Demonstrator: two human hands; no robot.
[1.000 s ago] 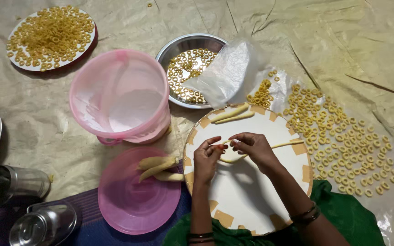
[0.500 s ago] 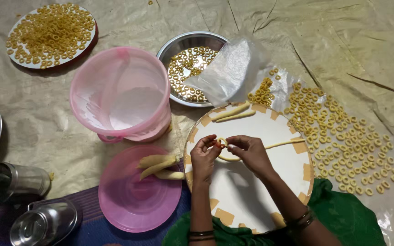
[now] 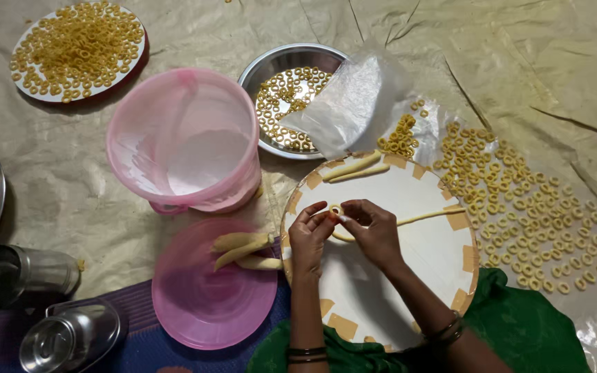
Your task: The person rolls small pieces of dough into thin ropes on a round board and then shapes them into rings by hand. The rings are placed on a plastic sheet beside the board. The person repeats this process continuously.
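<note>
At frame centre, both hands, left hand (image 3: 309,235) and right hand (image 3: 374,231), pinch a small pale dough ring (image 3: 336,211) closed, joining its ends above the round white board (image 3: 409,276).

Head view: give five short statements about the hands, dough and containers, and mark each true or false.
1. Both hands, left hand and right hand, pinch a small dough ring. True.
2. The pink bucket is full of rings. False: no rings show inside.
3. Dough rolls lie on the pink lid. True.
4. The steel bowl is empty. False: it holds rings.
5. The round white board lies under the hands. True.
</note>
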